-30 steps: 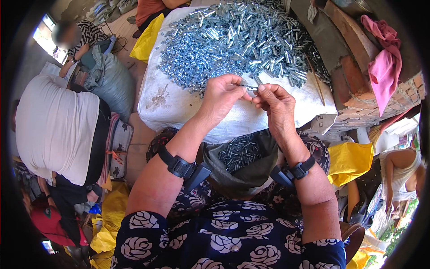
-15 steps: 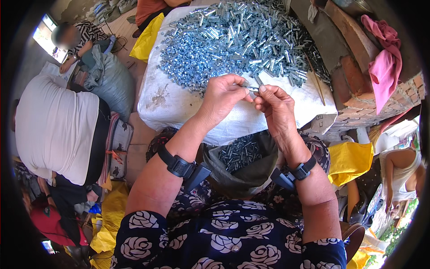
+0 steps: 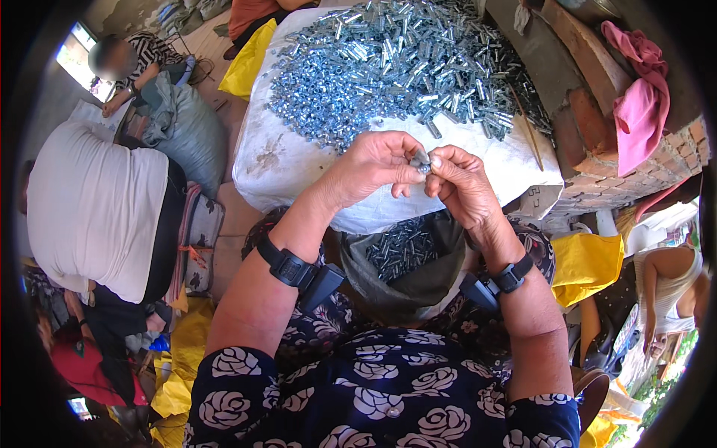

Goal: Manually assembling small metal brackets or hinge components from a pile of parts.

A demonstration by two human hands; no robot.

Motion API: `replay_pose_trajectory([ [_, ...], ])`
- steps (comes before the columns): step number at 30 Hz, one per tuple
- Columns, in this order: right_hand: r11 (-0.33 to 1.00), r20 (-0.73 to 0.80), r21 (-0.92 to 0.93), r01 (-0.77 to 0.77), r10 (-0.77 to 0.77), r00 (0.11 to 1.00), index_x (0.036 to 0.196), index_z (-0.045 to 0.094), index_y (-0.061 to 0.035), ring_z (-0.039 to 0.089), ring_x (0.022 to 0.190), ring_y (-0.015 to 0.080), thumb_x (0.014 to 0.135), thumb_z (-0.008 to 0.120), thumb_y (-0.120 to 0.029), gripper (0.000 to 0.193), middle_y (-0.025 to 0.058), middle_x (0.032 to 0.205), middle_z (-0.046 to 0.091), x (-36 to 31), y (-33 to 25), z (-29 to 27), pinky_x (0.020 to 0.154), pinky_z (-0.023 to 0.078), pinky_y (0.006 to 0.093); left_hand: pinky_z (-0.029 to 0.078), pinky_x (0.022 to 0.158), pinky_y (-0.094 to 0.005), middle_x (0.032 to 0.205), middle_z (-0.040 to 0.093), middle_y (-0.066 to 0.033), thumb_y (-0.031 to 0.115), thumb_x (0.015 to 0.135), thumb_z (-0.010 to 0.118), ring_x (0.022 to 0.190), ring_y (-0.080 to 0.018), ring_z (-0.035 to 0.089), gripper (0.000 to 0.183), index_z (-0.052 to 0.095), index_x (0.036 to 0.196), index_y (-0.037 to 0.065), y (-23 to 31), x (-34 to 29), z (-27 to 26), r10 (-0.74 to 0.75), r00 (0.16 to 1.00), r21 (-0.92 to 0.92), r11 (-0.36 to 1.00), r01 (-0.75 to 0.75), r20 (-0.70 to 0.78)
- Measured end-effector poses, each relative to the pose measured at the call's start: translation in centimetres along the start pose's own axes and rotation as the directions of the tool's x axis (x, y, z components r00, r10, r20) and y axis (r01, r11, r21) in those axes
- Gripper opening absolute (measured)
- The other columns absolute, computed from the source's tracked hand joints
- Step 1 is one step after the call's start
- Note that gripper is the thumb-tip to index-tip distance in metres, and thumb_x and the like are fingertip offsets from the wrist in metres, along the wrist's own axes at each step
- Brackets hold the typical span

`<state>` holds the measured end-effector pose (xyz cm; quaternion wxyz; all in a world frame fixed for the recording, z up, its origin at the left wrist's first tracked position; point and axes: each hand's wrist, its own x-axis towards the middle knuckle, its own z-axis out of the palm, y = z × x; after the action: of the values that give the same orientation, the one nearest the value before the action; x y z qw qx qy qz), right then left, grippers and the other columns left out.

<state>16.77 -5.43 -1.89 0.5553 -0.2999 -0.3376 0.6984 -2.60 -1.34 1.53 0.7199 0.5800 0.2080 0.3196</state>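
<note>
My left hand [image 3: 377, 170] and my right hand [image 3: 467, 183] meet above the near edge of a white sack-covered table [image 3: 287, 179]. Pinched between the fingertips of both is a small shiny metal piece [image 3: 424, 167], mostly covered by fingers; its exact kind is too small to make out. Beyond the hands spreads a heap of little metal rings [image 3: 317, 101], merging on the right into slim metal tubes [image 3: 448, 60]. One loose tube [image 3: 434, 129] lies just past my fingertips. Below, in my lap, an open dark sack [image 3: 358, 270] contains many dark metal pieces [image 3: 403, 250].
A thin stick [image 3: 528, 131] lies on the table's right side, beside a brick ledge [image 3: 597, 179] with a pink cloth [image 3: 641, 104]. Left of the table stand a stuffed grey sack [image 3: 190, 134] and a person in a white top [image 3: 97, 209]. Yellow sheeting [image 3: 586, 265] hangs at right.
Both hands have dropped slightly toward me and drawn closer together. The metal piece, earlier lying sideways between the fingertips, is now turned and more hidden by them.
</note>
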Motion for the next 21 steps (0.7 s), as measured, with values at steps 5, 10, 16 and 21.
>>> replay_pose_trajectory([
  [5, 0.988, 0.147, -0.062, -0.142, 0.150, 0.978, 0.088, 0.066, -0.0002, 0.061, 0.058, 0.0141, 0.083, 0.067, -0.007, 0.008, 0.0068, 0.072, 0.065, -0.9, -1.4, -0.1, 0.054, 0.049, 0.0243, 0.044, 0.054, -0.0192, 0.076, 0.062, -0.0019, 0.000, 0.080, 0.066, 0.061, -0.0061, 0.057, 0.019, 0.061, 0.098, 0.001, 0.6, -1.4, 1.2, -0.064, 0.995, 0.078, 0.995, 0.058, 0.080],
  [10, 0.753, 0.180, -0.635, -0.175, 0.364, 0.914, 0.091, 0.069, 0.0010, 0.065, 0.065, 0.0135, 0.081, 0.070, -0.009, 0.013, 0.0062, 0.071, 0.068, -1.1, -2.5, 0.1, 0.065, 0.052, 0.0248, 0.040, 0.056, -0.0197, 0.074, 0.059, 0.0022, 0.005, 0.079, 0.070, 0.063, -0.0023, 0.051, 0.017, 0.063, 0.094, 0.002, 0.0, -3.0, 0.7, -0.140, 0.969, 0.434, 0.900, 0.040, 0.201],
  [16, 0.519, 0.309, -0.814, 0.261, 0.007, 0.951, 0.100, 0.068, 0.0003, 0.064, 0.092, 0.0214, 0.081, 0.067, -0.003, 0.020, 0.0120, 0.096, 0.068, 0.1, -0.4, 2.8, 0.081, 0.050, 0.0300, 0.044, 0.065, -0.0221, 0.078, 0.061, -0.0002, 0.009, 0.083, 0.066, 0.068, -0.0077, 0.054, 0.018, 0.065, 0.098, 0.001, -0.5, -3.3, -2.3, 0.192, 0.937, 0.501, 0.865, -0.021, -0.292],
  [21, 0.225, 0.588, -0.780, 0.583, -0.053, 0.807, 0.106, 0.065, 0.0018, 0.055, 0.112, 0.0281, 0.083, 0.061, -0.004, 0.025, 0.0143, 0.118, 0.061, 2.4, 3.4, 5.0, 0.092, 0.044, 0.0368, 0.044, 0.077, -0.0235, 0.091, 0.064, -0.0056, 0.013, 0.086, 0.064, 0.083, -0.0098, 0.057, 0.025, 0.061, 0.105, -0.003, 0.1, -3.1, -5.3, 0.211, 0.720, 0.308, 0.952, 0.003, -0.661],
])
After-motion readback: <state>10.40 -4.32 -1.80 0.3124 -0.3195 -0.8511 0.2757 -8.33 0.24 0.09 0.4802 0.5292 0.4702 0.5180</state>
